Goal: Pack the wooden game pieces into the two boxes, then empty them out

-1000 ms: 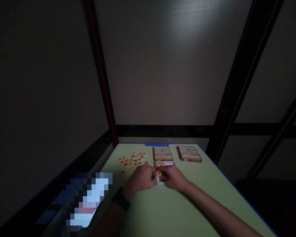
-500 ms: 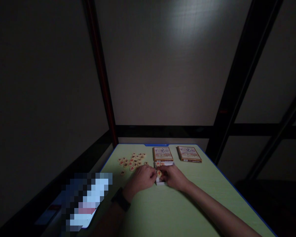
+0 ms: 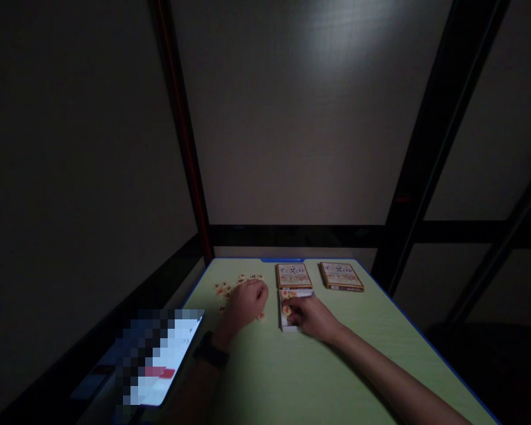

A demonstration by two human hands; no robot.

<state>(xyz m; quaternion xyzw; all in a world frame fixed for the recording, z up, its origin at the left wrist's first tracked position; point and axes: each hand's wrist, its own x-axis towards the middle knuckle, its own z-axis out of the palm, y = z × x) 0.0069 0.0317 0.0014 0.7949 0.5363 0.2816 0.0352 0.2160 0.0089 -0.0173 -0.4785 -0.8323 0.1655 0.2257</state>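
Observation:
Several round chess pieces [image 3: 221, 291] with red or black marks lie scattered on the green table, partly covered by my left hand [image 3: 248, 302]. That hand has its fingers curled over the pieces; whether it holds one is hidden. A lone piece [image 3: 261, 316] lies by its right side. My right hand [image 3: 308, 316] reaches into a small white open box [image 3: 289, 327], its fingers closed at a red-marked piece [image 3: 287, 310] near the box's left wall. More pieces [image 3: 288, 293] sit at the box's far end.
Two flat printed boxes, one [image 3: 294, 275] just behind the white box and another [image 3: 341, 275] to its right, lie on the blue-edged table [image 3: 358, 360]. A lit screen [image 3: 177, 354], partly pixelated, is at the left edge. Dark-framed panels stand behind.
My left hand has moved left, away from the white box and over the scattered pieces. The right hand has stayed at the box with the red-marked piece.

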